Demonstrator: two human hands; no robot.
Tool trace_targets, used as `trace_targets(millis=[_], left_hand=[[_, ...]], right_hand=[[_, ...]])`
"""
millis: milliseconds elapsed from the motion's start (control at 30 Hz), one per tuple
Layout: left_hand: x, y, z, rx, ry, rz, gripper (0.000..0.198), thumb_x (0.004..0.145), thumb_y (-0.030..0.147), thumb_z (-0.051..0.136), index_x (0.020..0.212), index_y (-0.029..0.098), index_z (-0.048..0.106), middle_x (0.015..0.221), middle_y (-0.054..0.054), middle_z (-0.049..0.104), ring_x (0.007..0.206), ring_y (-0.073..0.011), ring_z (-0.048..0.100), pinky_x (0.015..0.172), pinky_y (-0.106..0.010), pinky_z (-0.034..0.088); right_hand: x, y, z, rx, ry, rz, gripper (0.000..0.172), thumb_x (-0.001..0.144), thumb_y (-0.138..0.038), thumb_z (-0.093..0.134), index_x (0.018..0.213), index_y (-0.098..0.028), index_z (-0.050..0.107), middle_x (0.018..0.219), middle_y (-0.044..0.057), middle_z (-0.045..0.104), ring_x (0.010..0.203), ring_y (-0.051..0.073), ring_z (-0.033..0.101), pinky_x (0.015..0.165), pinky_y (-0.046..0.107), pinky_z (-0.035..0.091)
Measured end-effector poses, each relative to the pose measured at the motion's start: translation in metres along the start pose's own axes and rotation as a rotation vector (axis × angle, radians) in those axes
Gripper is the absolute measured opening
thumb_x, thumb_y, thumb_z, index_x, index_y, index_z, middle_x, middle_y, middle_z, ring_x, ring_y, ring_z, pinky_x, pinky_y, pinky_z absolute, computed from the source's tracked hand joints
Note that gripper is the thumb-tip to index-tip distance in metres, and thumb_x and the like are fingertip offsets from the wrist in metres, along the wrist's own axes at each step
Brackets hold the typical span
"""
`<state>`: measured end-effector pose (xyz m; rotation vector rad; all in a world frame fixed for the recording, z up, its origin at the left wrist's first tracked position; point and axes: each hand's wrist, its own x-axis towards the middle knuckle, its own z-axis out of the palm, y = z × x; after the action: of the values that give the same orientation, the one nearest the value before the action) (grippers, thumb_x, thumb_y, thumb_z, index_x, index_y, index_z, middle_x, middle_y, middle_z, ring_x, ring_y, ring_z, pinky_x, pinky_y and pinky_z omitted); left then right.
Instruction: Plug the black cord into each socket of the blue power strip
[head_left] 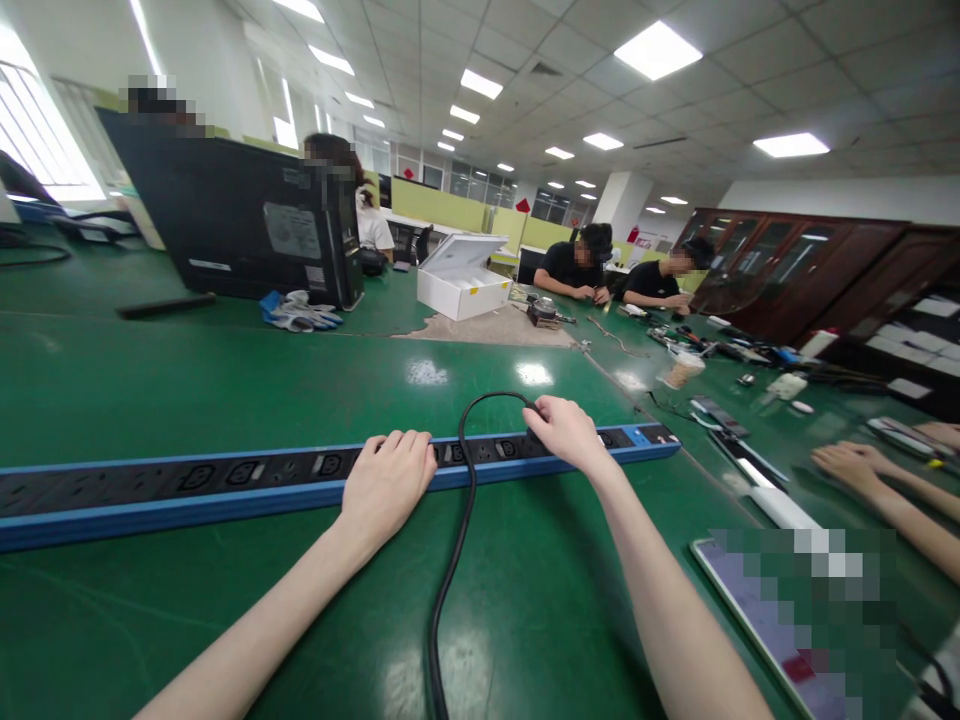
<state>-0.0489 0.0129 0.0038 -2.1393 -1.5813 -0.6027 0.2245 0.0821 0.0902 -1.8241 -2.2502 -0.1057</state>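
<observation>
A long blue and black power strip (285, 470) with rows of sockets lies across the green table. My left hand (390, 470) is closed over the middle of the strip, its fingers over the far edge. Farther right, my right hand (564, 428) grips the plug end of a black power cord against the top of the strip. My fingers cover the plug, so I cannot tell how deep it sits in a socket. From there the black cord (465, 520) loops over the strip between my hands and runs down toward me.
A black computer case (247, 220) stands at the back left beside gloves (300, 312). An open white box (465, 290) sits behind the strip. At right lie a tablet (772, 620), tools and a co-worker's hands (855, 465). Two people (574, 265) work at the far side.
</observation>
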Motion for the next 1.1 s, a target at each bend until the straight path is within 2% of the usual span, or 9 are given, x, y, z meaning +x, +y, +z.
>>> trace_targets(millis=[133, 200, 267, 400, 567, 700, 867, 967, 1100], left_hand=[[-0.001, 0.001, 0.000, -0.003, 0.008, 0.002, 0.032, 0.102, 0.028, 0.039, 0.116, 0.016, 0.066, 0.103, -0.012, 0.073, 0.100, -0.0290, 0.064, 0.091, -0.045, 0.042], [-0.002, 0.002, 0.000, -0.005, 0.019, 0.005, 0.032, 0.102, 0.028, 0.040, 0.116, 0.017, 0.066, 0.104, -0.012, 0.073, 0.100, -0.0287, 0.064, 0.091, -0.044, 0.042], [-0.002, 0.002, 0.000, -0.003, 0.026, 0.014, 0.032, 0.102, 0.029, 0.040, 0.116, 0.017, 0.066, 0.105, -0.013, 0.073, 0.101, -0.0282, 0.065, 0.092, -0.044, 0.042], [-0.003, 0.000, 0.003, -0.006, 0.032, 0.032, 0.032, 0.101, 0.029, 0.040, 0.118, 0.017, 0.065, 0.109, -0.013, 0.073, 0.103, -0.0284, 0.064, 0.093, -0.044, 0.042], [-0.004, -0.002, 0.006, -0.016, 0.054, 0.055, 0.032, 0.100, 0.028, 0.041, 0.117, 0.018, 0.066, 0.114, -0.014, 0.072, 0.102, -0.0292, 0.065, 0.092, -0.045, 0.043], [-0.003, -0.001, 0.005, -0.014, 0.043, 0.049, 0.034, 0.100, 0.029, 0.041, 0.119, 0.016, 0.065, 0.114, -0.015, 0.072, 0.102, -0.0301, 0.065, 0.092, -0.046, 0.044], [-0.003, -0.001, 0.006, -0.018, 0.032, 0.036, 0.034, 0.100, 0.030, 0.041, 0.119, 0.016, 0.065, 0.112, -0.015, 0.072, 0.103, -0.0307, 0.065, 0.093, -0.047, 0.044], [-0.003, -0.001, 0.007, 0.001, 0.023, 0.040, 0.034, 0.101, 0.031, 0.041, 0.120, 0.015, 0.064, 0.113, -0.014, 0.072, 0.104, -0.0304, 0.065, 0.094, -0.046, 0.043], [-0.003, 0.000, 0.008, 0.003, 0.023, 0.040, 0.034, 0.101, 0.031, 0.041, 0.121, 0.015, 0.063, 0.114, -0.014, 0.072, 0.105, -0.0302, 0.065, 0.095, -0.046, 0.043]], right_hand=[[-0.016, 0.017, -0.051, 0.047, 0.080, -0.145, 0.044, 0.098, -0.061, 0.045, 0.099, -0.027, 0.073, 0.076, 0.001, 0.069, 0.069, 0.017, 0.060, 0.060, 0.025, 0.030], [-0.022, 0.032, -0.067, 0.015, 0.036, -0.157, 0.040, 0.095, -0.061, 0.052, 0.102, -0.030, 0.075, 0.076, 0.000, 0.070, 0.070, 0.017, 0.061, 0.059, 0.025, 0.029], [-0.026, 0.049, -0.074, -0.034, -0.020, -0.104, 0.035, 0.093, -0.058, 0.057, 0.102, -0.030, 0.077, 0.078, 0.000, 0.072, 0.072, 0.017, 0.063, 0.059, 0.025, 0.029], [-0.029, 0.083, -0.071, -0.085, -0.078, 0.069, 0.031, 0.093, -0.053, 0.059, 0.102, -0.029, 0.077, 0.083, 0.002, 0.076, 0.076, 0.019, 0.066, 0.063, 0.025, 0.036], [-0.031, 0.104, -0.063, 0.085, -0.216, 0.106, 0.036, 0.098, -0.051, 0.050, 0.106, -0.025, 0.074, 0.074, 0.001, 0.075, 0.071, 0.018, 0.068, 0.068, 0.024, 0.045], [-0.024, 0.098, -0.049, 0.097, -0.251, 0.227, 0.045, 0.099, -0.057, 0.044, 0.101, -0.024, 0.074, 0.071, 0.002, 0.075, 0.066, 0.018, 0.068, 0.070, 0.026, 0.047], [-0.013, 0.081, -0.031, -0.072, -0.105, 0.432, 0.054, 0.096, -0.066, 0.044, 0.090, -0.023, 0.076, 0.061, 0.007, 0.069, 0.075, 0.024, 0.071, 0.081, 0.036, 0.050], [-0.013, 0.079, -0.029, -0.072, -0.102, 0.432, 0.052, 0.093, -0.066, 0.049, 0.086, -0.022, 0.076, 0.057, 0.006, 0.067, 0.074, 0.025, 0.071, 0.079, 0.036, 0.050], [-0.016, 0.084, -0.031, -0.047, -0.105, 0.386, 0.039, 0.089, -0.057, 0.058, 0.087, -0.022, 0.075, 0.054, 0.004, 0.066, 0.071, 0.023, 0.070, 0.072, 0.031, 0.049]])
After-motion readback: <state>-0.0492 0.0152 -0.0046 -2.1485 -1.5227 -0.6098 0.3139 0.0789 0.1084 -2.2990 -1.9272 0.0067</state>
